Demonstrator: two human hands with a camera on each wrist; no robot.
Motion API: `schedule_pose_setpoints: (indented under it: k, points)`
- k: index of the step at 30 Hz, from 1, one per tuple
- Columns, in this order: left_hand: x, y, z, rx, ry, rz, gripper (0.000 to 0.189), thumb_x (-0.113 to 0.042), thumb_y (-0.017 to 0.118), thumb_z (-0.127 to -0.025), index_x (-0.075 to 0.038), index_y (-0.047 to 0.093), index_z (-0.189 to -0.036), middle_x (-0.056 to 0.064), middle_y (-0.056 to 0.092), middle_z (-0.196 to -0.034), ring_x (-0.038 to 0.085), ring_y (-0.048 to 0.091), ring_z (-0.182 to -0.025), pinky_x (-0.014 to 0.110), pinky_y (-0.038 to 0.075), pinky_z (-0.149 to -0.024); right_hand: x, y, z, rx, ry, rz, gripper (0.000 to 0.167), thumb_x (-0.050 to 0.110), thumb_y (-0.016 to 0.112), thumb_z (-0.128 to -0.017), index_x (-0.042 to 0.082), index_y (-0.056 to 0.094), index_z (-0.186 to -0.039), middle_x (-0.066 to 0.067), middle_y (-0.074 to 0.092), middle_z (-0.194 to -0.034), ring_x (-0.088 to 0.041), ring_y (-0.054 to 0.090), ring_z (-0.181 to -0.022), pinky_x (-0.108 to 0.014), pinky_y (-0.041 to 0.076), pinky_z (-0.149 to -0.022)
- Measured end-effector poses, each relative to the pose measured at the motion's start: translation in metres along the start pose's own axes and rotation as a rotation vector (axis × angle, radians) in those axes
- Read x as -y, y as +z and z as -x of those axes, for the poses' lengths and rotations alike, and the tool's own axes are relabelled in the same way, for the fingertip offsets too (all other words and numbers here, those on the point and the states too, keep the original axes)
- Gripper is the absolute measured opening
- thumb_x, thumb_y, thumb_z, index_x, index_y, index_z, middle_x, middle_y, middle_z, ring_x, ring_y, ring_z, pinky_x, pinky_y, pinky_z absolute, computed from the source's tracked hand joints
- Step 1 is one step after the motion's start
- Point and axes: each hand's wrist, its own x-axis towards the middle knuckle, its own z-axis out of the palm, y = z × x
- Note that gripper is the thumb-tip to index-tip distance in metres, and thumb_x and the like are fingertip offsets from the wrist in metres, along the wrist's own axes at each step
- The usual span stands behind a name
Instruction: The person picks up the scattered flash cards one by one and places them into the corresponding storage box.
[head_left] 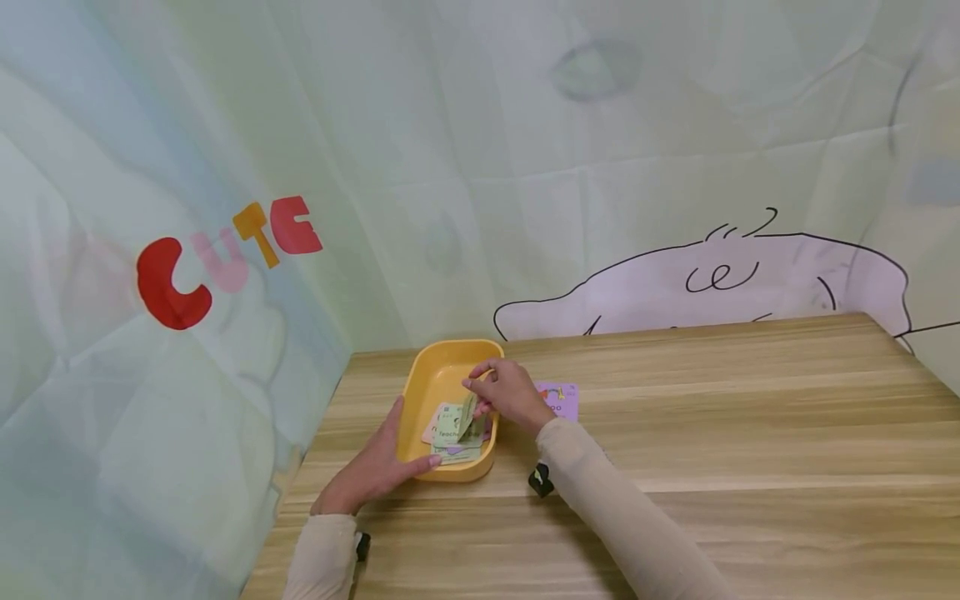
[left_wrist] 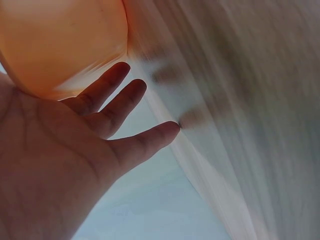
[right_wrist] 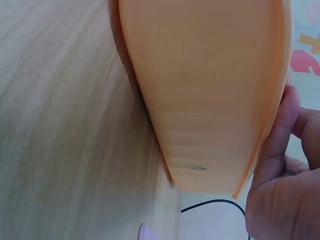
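Note:
A yellow plastic tray [head_left: 437, 367] stands on the wooden table, with several printed cards [head_left: 450, 454] lying in its near end. My left hand [head_left: 378, 458] holds the tray at its near left side. Its thumb lies over the near rim, and the other fingers stretch along the outer wall in the left wrist view. Inside the right part of the tray, my right hand [head_left: 510, 392] pinches a greenish card [head_left: 468, 417] that stands tilted above the others. In the right wrist view that hand's fingers [right_wrist: 280, 130] overlap the tray's rim, and the pinched card is hidden.
A purple card [head_left: 564, 400] lies on the table [head_left: 735, 433] right of the tray, partly behind the right wrist. Black wrist devices [head_left: 540, 481] show beside both sleeves. A printed curtain [head_left: 420, 208] hangs along the table's back and left edges.

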Motion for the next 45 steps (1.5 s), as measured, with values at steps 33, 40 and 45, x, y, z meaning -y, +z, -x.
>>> schedule_pose_setpoints:
  k: [33, 40, 45]
  points:
    - [-0.0027, -0.0014, 0.0018, 0.006, 0.021, 0.009, 0.107, -0.043, 0.083, -0.082, -0.017, 0.014, -0.16, 0.01, 0.041, -0.152, 0.028, 0.048, -0.128, 0.054, 0.034, -0.114, -0.0041, -0.001, 0.0015, 0.034, -0.082, 0.141, 0.012, 0.025, 0.074, -0.094, 0.013, 0.074, -0.098, -0.006, 0.066, -0.077, -0.033, 0.073, -0.08, -0.024, 0.05, -0.064]
    - [-0.0025, -0.0014, 0.002, 0.005, 0.021, -0.001, 0.108, -0.044, 0.082, -0.082, -0.016, 0.013, -0.16, 0.011, 0.041, -0.153, 0.028, 0.048, -0.128, 0.054, 0.034, -0.114, -0.0048, -0.0009, 0.0009, 0.041, -0.07, 0.133, 0.013, 0.025, 0.074, -0.095, 0.013, 0.073, -0.098, -0.006, 0.066, -0.077, -0.032, 0.073, -0.08, -0.024, 0.05, -0.064]
    - [-0.0033, -0.0015, 0.0014, 0.01, 0.025, 0.011, 0.106, -0.042, 0.082, -0.083, -0.017, 0.014, -0.16, 0.01, 0.04, -0.153, 0.028, 0.047, -0.128, 0.055, 0.034, -0.114, -0.0049, -0.0009, 0.0017, 0.045, -0.071, 0.132, 0.012, 0.024, 0.073, -0.096, 0.013, 0.073, -0.099, -0.005, 0.068, -0.08, -0.03, 0.074, -0.08, -0.024, 0.052, -0.065]
